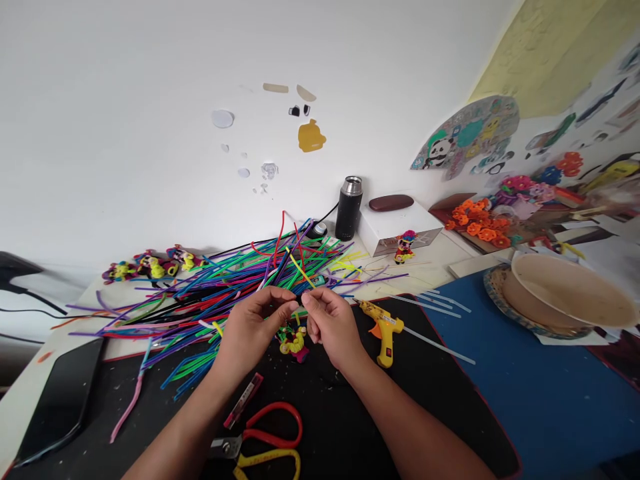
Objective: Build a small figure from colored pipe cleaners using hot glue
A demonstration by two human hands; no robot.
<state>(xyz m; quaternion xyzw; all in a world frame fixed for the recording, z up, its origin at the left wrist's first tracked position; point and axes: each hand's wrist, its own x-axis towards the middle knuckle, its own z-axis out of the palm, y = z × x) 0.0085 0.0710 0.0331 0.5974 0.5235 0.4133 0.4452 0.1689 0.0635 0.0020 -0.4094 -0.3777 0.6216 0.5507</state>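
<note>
My left hand (257, 327) and my right hand (330, 323) meet above the black mat, fingertips pinched close together. A yellow pipe cleaner (300, 268) rises at a slant from between them, its lower end at the right fingertips. What the left fingertips pinch is too small to make out. Just below the hands lies a small figure (293, 343) of yellow, green and magenta pipe cleaner, partly hidden by the fingers. Behind the hands spreads a large pile of coloured pipe cleaners (200, 293).
Red-and-yellow scissors (273, 440) and a small red box (243, 400) lie in front. A yellow glue gun (385, 330) is right of my hands. Farther off are a black flask (349, 210), a white box (395, 230), a bowl (570, 293), and a black tablet (63, 397) at left.
</note>
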